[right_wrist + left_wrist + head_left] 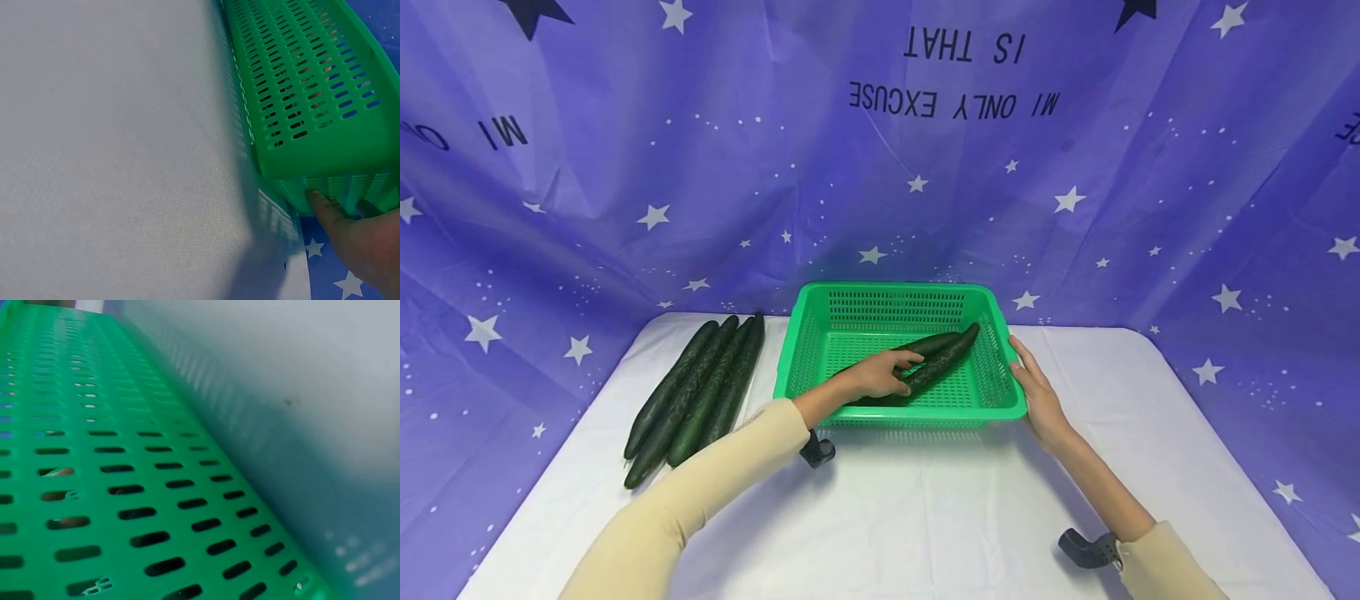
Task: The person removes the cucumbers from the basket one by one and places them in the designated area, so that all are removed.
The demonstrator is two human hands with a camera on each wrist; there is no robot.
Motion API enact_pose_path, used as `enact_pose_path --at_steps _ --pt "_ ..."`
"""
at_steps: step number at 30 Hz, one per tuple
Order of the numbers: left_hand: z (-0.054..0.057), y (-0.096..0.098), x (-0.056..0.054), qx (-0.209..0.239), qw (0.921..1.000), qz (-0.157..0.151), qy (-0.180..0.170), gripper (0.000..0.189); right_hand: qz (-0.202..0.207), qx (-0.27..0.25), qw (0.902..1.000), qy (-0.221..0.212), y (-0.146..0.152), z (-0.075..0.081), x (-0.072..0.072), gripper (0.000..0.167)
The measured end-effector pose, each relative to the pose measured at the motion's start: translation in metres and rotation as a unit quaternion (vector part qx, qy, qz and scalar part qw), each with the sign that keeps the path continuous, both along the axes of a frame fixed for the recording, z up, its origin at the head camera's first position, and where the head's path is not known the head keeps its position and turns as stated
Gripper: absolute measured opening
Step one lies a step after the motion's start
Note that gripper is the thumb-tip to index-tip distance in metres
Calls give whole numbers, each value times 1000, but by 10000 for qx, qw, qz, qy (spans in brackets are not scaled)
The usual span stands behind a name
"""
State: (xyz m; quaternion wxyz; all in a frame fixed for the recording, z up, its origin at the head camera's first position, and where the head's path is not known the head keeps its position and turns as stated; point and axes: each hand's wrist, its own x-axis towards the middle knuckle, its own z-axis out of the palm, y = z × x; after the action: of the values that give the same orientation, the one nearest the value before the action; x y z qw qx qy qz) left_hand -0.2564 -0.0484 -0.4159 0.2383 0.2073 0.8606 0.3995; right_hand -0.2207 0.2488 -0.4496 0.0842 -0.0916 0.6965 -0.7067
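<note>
Two dark green cucumbers (pixel 951 357) lie slantwise in a green plastic basket (pixel 898 415) with slotted walls. My left hand (pixel 876 375) reaches over the basket's front rim and lies over the cucumbers, covering part of them. Its fingers are spread and loosely bent, thumb and fingertips right at the nearer cucumber. At the basket's right end, my right hand (pixel 1041 404) touches the outside near the rim. In the right wrist view, a straight finger (pixel 325 209) of that hand rests against the end wall. The left wrist view shows only the basket's slotted wall (pixel 125 487) and the white cloth, with the hand hidden.
Several more cucumbers (pixel 696 392) lie side by side on the white tablecloth (pixel 925 517), left of the basket. A purple star-printed curtain (pixel 880 200) hangs behind and at both sides. Dark camera mounts (pixel 1086 550) are strapped to both wrists.
</note>
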Motion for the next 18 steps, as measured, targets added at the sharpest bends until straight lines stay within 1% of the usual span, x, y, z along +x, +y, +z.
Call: enact_pose_path --at_steps 3,7,12,18 --pt "-3 2 -3 -185 9998 -19 -96 66 -5 -3 10000 -2 0 0 0 58" --pt "-5 5 -6 -294 9994 -60 -196 68 -27 7 10000 10 1 -1 0 57" --pt "-6 7 -9 -308 9989 -52 -336 69 12 -4 10000 8 0 -1 -1 58" --pt "-6 7 -11 -178 9993 -90 -303 66 29 -115 9999 54 1 -3 -1 58"
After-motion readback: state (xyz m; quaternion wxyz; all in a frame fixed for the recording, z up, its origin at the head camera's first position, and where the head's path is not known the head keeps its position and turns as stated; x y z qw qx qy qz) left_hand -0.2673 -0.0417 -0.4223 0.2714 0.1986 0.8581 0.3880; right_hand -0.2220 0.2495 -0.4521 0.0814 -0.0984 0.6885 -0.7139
